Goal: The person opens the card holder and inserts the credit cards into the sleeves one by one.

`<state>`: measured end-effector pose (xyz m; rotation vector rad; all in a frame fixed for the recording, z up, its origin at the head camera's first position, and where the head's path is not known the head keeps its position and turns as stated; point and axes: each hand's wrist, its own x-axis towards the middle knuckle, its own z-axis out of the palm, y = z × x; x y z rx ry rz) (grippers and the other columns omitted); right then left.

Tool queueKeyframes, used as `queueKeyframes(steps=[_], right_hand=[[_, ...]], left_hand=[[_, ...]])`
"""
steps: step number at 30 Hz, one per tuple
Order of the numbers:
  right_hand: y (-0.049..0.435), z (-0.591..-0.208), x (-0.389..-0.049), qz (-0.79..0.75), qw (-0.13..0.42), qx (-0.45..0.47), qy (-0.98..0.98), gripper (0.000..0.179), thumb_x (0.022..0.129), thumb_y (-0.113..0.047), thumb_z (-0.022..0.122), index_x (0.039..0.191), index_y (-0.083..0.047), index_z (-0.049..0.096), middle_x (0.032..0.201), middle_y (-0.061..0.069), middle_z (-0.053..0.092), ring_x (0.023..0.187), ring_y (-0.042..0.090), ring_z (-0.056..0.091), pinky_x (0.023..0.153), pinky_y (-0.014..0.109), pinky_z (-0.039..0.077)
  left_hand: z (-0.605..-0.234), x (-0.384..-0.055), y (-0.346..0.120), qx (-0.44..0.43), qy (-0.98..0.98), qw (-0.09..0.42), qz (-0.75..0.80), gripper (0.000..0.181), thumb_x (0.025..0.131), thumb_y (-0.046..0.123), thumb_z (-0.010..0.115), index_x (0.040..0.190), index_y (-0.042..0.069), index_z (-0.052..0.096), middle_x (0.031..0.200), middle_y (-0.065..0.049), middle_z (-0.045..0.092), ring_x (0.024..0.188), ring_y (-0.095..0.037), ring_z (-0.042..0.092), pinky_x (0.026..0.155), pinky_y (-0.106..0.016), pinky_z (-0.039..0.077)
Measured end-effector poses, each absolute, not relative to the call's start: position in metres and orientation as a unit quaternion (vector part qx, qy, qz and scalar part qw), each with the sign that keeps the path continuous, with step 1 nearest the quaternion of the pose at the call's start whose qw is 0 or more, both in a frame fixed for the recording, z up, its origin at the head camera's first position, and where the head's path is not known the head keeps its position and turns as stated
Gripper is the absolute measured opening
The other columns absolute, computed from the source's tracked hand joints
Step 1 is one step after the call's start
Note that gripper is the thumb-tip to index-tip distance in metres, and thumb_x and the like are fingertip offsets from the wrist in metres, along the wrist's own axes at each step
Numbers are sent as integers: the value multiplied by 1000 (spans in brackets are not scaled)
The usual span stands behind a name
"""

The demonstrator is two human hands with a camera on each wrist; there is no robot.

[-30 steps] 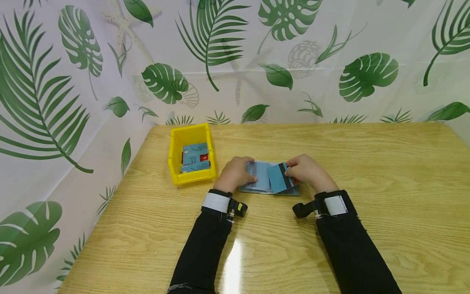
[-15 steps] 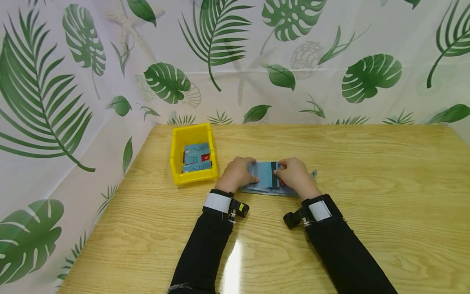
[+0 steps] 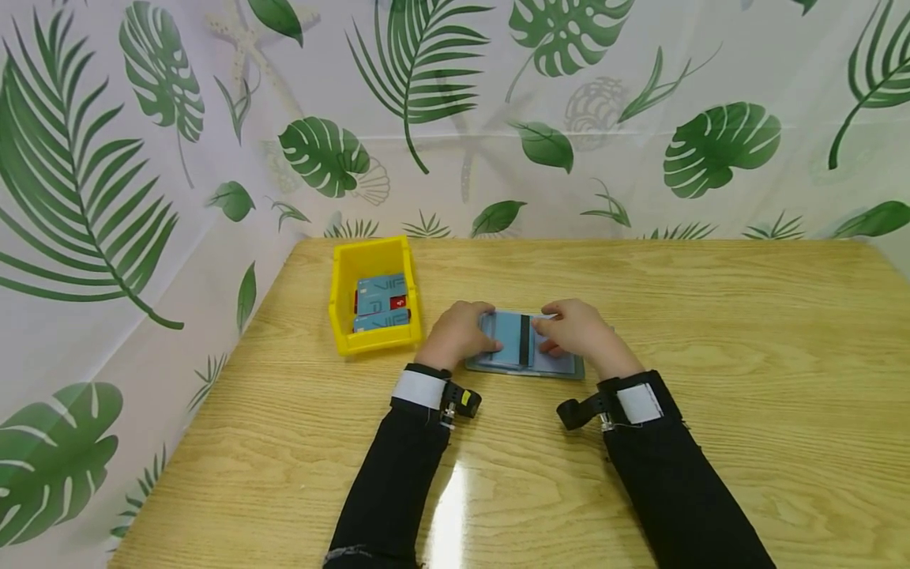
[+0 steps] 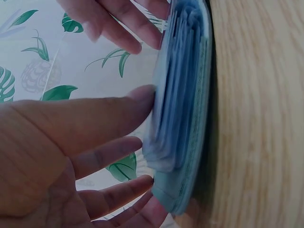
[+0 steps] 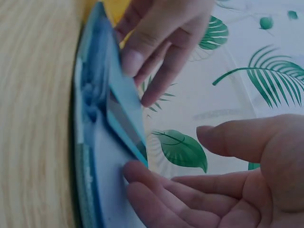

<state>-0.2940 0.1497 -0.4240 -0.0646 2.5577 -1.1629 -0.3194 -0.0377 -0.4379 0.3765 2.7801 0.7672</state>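
A light-blue card holder (image 3: 562, 364) with clear plastic pages lies spread on the table. On its left page is a blue card (image 3: 508, 338) with a dark stripe. My left hand (image 3: 456, 333) holds the holder's left side; in the left wrist view its thumb (image 4: 135, 107) presses the stacked pages (image 4: 175, 104) from above. My right hand (image 3: 581, 333) is over the right page. In the right wrist view its thumb and fingers are apart, with fingertips at the card's (image 5: 127, 121) tilted lower edge. How far the card sits inside a sleeve cannot be told.
A yellow bin (image 3: 377, 343) stands to the left of the holder, with several blue and red cards (image 3: 380, 296) inside. A leaf-print cloth (image 3: 455, 190) rises behind the wooden table (image 3: 746, 356) and along its left side.
My right hand has brought the card left from the holder's right side onto the left page, then released it and drawn slightly right. My left hand has stayed in place.
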Motion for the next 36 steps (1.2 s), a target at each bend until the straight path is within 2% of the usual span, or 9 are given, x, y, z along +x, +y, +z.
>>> queueKeyframes(steps=[7,17,22,28,31,36], right_hand=[[147,-425,-295,-479,191,-14,857,54,103,-21,48,146,8,33,137,31,46,93,29,68,77,34,57],[134,-427,-293,-453,171,-24,874,50,103,-24,48,144,2,41,142,27,45,114,37,58,87,42,53],[134,-428,-292,-489,179,-29,853,52,103,-23,47,146,4,37,141,28,44,118,40,54,91,45,50],[152,-431,-295,-499,178,-32,847,54,103,-24,46,148,4,32,141,29,44,121,40,53,95,46,47],[166,-431,-298,-494,165,-34,853,55,104,-24,46,148,5,31,142,29,43,122,41,50,97,48,45],[182,-428,-299,-491,157,-36,856,55,104,-25,44,147,6,30,142,30,42,125,42,47,100,49,43]], left_hand=[[-437,-320,-37,115,951,124,261,70,81,25,81,142,8,50,138,-11,54,121,-25,53,100,-38,44],[-439,-322,-36,115,958,103,240,67,81,28,81,138,5,54,132,-12,59,113,-25,58,94,-38,47],[-441,-323,-33,106,962,96,232,64,81,28,81,136,6,56,130,-11,61,110,-24,59,92,-36,48],[-414,-316,-45,139,942,121,280,61,89,28,72,142,8,50,139,-11,54,123,-26,53,98,-39,45],[-390,-311,-73,145,916,91,364,55,95,28,65,144,11,47,142,-10,51,124,-29,52,97,-43,46],[-385,-315,-125,66,901,-25,428,44,98,22,60,140,10,51,133,-12,57,117,-31,56,90,-42,49]])
